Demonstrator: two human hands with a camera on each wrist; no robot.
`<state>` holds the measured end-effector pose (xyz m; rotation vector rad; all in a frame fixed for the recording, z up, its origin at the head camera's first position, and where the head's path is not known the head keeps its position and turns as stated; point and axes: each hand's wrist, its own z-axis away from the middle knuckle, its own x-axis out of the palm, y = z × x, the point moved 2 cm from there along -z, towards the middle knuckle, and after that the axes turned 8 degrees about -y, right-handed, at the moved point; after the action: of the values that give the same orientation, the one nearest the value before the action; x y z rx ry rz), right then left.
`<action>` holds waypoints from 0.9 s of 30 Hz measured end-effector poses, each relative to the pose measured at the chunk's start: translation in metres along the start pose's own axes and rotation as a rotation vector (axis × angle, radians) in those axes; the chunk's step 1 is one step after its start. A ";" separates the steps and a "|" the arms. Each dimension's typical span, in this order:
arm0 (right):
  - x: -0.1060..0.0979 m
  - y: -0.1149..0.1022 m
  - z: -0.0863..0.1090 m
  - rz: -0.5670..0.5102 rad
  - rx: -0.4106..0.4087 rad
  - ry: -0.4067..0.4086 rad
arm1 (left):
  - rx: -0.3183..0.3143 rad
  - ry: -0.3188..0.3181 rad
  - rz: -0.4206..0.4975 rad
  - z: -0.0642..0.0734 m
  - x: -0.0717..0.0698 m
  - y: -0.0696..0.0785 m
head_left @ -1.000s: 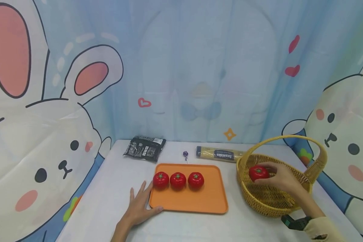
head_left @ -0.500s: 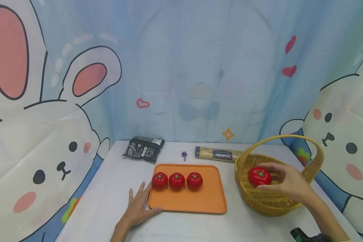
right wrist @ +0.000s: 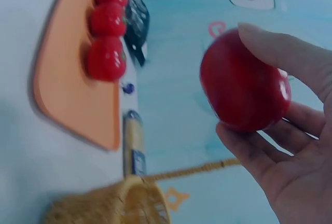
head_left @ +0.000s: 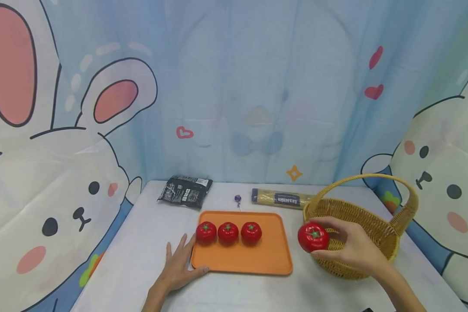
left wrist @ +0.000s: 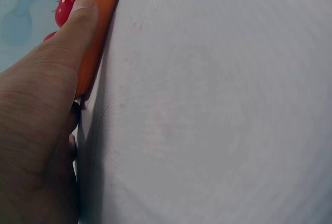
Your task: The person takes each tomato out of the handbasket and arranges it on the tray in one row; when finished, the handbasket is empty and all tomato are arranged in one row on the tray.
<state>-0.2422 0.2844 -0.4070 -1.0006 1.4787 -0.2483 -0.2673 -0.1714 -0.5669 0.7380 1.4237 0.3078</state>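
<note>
My right hand (head_left: 351,245) grips a red tomato (head_left: 313,237) between thumb and fingers, held up over the left rim of the wicker basket (head_left: 378,229). In the right wrist view the same tomato (right wrist: 244,81) sits between the thumb and curled fingertips. On the orange tray (head_left: 253,262) three more tomatoes (head_left: 228,233) stand in a row along its left and middle part. My left hand (head_left: 179,266) rests at the tray's left edge with fingers spread and thumb at the near corner. The left wrist view shows that thumb (left wrist: 78,24) against the tray's rim.
Behind the tray lie a black packet (head_left: 186,191), a small purple lollipop (head_left: 238,199) and a yellow pack of noodles (head_left: 281,198) whose right end meets the basket. A curtain with cartoon rabbits hangs behind the white table (head_left: 128,268).
My right hand has lifted the tomato from inside the basket and carried it left and toward me, past the basket's rim. The left hand and the tray have stayed put.
</note>
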 end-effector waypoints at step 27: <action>0.107 0.036 -0.056 -0.305 0.160 0.174 | -0.031 -0.035 0.003 0.000 -0.002 -0.001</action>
<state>-0.2917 0.2091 -0.4949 -1.0928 1.4317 -0.6777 -0.2683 -0.1734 -0.5656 0.7168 1.3818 0.3174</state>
